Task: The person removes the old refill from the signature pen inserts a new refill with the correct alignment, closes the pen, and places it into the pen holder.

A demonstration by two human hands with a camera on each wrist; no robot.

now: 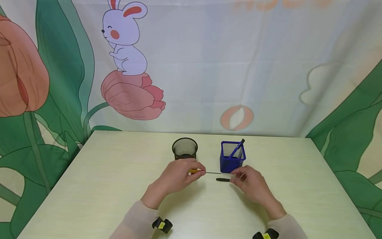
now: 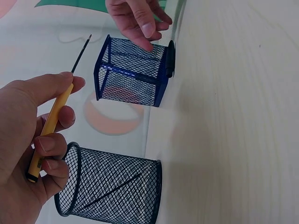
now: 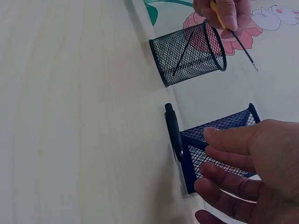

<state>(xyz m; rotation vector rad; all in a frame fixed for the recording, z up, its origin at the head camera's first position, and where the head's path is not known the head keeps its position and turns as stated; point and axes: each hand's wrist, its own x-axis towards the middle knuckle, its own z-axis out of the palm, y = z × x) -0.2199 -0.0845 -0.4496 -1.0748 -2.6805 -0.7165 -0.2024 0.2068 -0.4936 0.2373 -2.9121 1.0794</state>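
My left hand (image 1: 179,175) grips a yellow pen barrel (image 2: 57,112), with a thin dark refill (image 2: 81,55) with a metallic tip sticking out of it. In the left wrist view the barrel slants up and right, its black end at the bottom. A short black piece with a clip, like a pen cap (image 1: 222,179), lies on the table in front of the blue mesh pen holder (image 1: 229,165). Beside that cap is my right hand (image 1: 252,182); in the right wrist view its fingers are spread loosely and hold nothing. A blue pen (image 1: 235,150) leans inside the blue holder.
A round black mesh pen holder (image 1: 184,148) stands left of the blue one, behind the left hand. Through its mesh a thin dark stick (image 3: 183,53) shows. The pale table (image 1: 104,186) ends at a printed curtain (image 1: 194,66) behind.
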